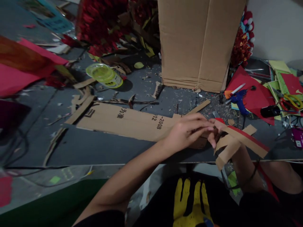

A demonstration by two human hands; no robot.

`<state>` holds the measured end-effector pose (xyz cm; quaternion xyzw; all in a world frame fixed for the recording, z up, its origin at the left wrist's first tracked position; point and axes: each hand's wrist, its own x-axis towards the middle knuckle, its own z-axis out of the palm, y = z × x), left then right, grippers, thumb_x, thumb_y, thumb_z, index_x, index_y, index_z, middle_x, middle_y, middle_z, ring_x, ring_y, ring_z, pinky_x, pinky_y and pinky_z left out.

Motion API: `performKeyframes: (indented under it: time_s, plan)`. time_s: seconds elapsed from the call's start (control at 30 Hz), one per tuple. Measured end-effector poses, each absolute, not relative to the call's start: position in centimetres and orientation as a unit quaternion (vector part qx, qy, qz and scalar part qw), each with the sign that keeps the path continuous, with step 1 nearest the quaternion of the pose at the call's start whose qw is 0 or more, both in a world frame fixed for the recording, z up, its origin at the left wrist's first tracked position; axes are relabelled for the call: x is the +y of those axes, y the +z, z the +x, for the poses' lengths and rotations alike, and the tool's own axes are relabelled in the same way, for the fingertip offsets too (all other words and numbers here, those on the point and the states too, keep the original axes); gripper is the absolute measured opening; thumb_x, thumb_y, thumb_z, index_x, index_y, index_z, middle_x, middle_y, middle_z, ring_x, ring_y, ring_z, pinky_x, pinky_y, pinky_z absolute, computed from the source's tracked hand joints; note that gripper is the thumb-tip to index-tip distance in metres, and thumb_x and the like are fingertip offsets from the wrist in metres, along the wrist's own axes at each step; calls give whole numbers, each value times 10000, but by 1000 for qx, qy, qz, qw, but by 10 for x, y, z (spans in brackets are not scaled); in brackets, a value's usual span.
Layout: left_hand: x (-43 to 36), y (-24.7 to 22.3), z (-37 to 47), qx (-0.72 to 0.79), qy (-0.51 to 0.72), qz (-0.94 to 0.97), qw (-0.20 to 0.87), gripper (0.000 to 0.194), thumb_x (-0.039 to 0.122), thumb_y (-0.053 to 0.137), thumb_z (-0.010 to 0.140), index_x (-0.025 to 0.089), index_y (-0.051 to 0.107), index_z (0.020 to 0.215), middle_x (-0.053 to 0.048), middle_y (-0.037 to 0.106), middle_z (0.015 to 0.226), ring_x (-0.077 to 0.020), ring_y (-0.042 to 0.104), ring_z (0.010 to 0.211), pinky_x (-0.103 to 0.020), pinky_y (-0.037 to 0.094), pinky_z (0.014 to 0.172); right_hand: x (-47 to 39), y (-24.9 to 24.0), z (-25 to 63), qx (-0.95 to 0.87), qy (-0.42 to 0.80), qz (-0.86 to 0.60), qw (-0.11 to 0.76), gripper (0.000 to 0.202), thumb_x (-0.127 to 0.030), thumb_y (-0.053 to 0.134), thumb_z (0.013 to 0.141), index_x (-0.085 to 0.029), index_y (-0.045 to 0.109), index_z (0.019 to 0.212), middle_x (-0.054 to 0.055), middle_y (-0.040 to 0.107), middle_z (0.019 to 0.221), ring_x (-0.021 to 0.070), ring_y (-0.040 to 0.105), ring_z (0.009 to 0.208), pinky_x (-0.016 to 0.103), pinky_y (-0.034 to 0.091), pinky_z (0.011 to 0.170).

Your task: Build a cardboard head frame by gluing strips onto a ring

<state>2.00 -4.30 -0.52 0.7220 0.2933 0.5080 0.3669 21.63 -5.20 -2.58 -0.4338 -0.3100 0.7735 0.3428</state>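
On the flat dark table, a long brown cardboard strip lies before a tall brown cardboard box standing between a round yellow plastic cup, left, and angular red paper, right.

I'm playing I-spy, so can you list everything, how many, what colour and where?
Table: one, dark grey, below
Cardboard box: one, brown, back centre
Printed cardboard strip: one, brown, front centre
Crossed cardboard strips: several, brown and red, front right
Labelled container: one, yellow, left of box
Ruffled decorations: at least two, red, flanking box
Paper sheets: several, pink left; red, green right
Glue gun: one, blue, right
Scissors: one, red and yellow, far right
Scraps: uncountable, mixed, scattered
Left hand: one, bare, centre right
Right hand: one, bare, beside left
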Motion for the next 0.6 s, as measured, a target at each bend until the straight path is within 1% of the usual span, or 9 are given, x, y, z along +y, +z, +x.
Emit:
performKeyframes:
  time_s: [0.07, 0.17, 0.23, 0.33, 0.37, 0.43, 0.5, 0.6]
  plan:
    - [-39, -2, 17, 360, 550, 654, 374, 97, 188, 654, 807, 233, 739, 792, -26, 705, 789, -118, 641, 706, -247, 519, 656, -49, -25, 219, -359, 798, -365, 316, 570, -524, 777, 551, -201, 621, 993, 1, 622, 488, 162, 542, 399, 255, 402, 402]
    - [-23, -5, 4, 441, 643, 487, 393, 79, 296, 706, 772, 248, 718, 710, 20, 678, 720, -93, 579, 609, -255, 478, 592, -46, -27, 226, -412, 799, -277, 339, 583, -539, 742, 600, -244, 592, 1081, -38, 571, 444, 124, 463, 386, 231, 350, 417]
    - [-9, -11, -10, 441, 708, 361, 417, 90, 356, 712, 769, 266, 705, 762, 52, 655, 694, -63, 530, 573, -234, 437, 544, -45, -26, 228, -417, 782, -273, 374, 549, -505, 754, 590, -264, 601, 1059, -66, 506, 395, 116, 404, 378, 241, 336, 431]
    - [9, -20, -29, 422, 760, 248, 427, 119, 341, 761, 730, 268, 695, 797, 85, 627, 662, -24, 500, 577, -195, 436, 581, -44, -20, 226, -388, 750, -302, 442, 441, -470, 724, 614, -289, 623, 1004, -85, 419, 373, 118, 355, 398, 260, 336, 461]
    - [12, -22, -32, 426, 752, 254, 435, 136, 338, 767, 723, 261, 696, 810, 84, 634, 668, -26, 514, 594, -198, 445, 596, -44, -17, 224, -373, 736, -316, 469, 421, -457, 714, 616, -292, 629, 993, -81, 421, 397, 117, 353, 418, 262, 332, 470]
    - [13, -23, -30, 446, 726, 281, 441, 165, 328, 783, 695, 243, 707, 815, 72, 657, 680, -36, 539, 602, -213, 471, 617, -44, -13, 220, -345, 711, -338, 511, 445, -407, 727, 575, -292, 636, 994, -63, 468, 489, 116, 379, 485, 260, 331, 493]
    - [10, -21, -22, 478, 694, 320, 434, 189, 313, 798, 654, 229, 721, 804, 53, 682, 691, -51, 556, 584, -230, 502, 620, -44, -10, 216, -320, 698, -355, 533, 475, -334, 734, 532, -296, 636, 996, -52, 494, 583, 116, 409, 559, 262, 351, 527]
    - [5, -18, -10, 518, 641, 377, 423, 198, 275, 785, 636, 208, 734, 816, 17, 708, 713, -84, 593, 582, -256, 538, 623, -41, -9, 214, -281, 684, -382, 555, 415, -229, 689, 558, -321, 620, 956, -61, 489, 655, 107, 443, 615, 263, 390, 581]
